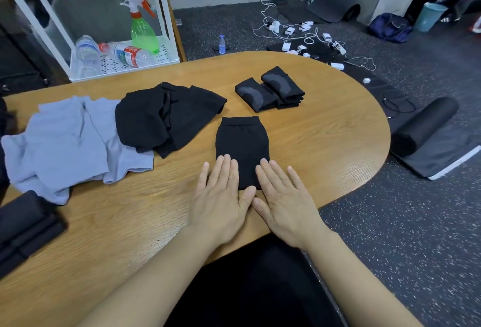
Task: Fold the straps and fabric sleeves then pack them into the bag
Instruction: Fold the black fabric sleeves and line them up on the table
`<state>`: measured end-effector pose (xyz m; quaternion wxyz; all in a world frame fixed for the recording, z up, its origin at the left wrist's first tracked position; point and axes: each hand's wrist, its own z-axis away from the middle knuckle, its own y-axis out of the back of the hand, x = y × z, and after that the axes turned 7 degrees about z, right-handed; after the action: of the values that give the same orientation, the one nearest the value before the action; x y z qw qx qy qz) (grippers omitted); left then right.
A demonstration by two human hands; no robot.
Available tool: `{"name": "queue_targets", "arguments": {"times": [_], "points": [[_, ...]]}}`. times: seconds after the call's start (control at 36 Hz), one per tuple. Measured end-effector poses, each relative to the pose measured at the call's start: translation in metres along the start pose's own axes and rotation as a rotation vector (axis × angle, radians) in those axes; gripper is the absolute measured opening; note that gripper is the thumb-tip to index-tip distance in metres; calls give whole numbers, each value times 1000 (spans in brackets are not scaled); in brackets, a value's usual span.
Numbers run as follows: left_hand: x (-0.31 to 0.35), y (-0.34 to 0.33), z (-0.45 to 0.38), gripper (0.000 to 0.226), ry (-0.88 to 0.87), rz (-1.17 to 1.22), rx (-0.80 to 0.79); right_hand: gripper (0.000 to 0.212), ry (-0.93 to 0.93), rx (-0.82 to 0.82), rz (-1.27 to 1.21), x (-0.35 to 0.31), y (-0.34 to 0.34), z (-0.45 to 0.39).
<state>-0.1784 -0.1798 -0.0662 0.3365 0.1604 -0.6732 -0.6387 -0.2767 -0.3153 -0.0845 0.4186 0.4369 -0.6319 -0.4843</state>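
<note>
Left hand [220,196] and right hand [282,196], fingers straight, press flat on a black knitted fabric sleeve [242,141] | rounded wooden table [325,128] | two folded black-and-grey sleeves [270,89] lie beyond

We count one flat black sleeve [242,144] on the bench [325,128], two folded sleeves [270,91], one loose black heap [161,115] and one pale blue cloth [65,139]. The white rack [122,66] holds two clear bottles [130,54] and one green spray bottle [141,27]. One more small bottle [221,44] stands on the floor.
</note>
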Motion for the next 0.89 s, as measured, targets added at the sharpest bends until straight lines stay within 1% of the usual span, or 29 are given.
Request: {"name": "queue_targets", "arguments": {"times": [0.14,0.17,0.25,0.39,0.58,0.67,0.81,0.89], "points": [[-9,5,-9,88,83,-113,18,62,13,10,-5,-11,9,4],[-11,8,-12,85,106,-124,18,61,19,6,-6,-15,10,4],[-16,17,-21,69,146,-141,-22,59,28,19,-5,-26,10,5],[-25,25,-33,61,117,-146,-51,57,20,87,-8,-39,12,1],[-29,25,-37,60,97,-93,-42,52,20,109,-35,-42,13,0],[-25,25,-35,59,119,-16,13,50,1,145,-109,-32,16,-4],[4,27,-30,49,198,148,253,47,-87,198,-133,-4,26,-29],[25,25,-31,40,186,186,336,45,-103,179,-108,13,22,-49]]}}
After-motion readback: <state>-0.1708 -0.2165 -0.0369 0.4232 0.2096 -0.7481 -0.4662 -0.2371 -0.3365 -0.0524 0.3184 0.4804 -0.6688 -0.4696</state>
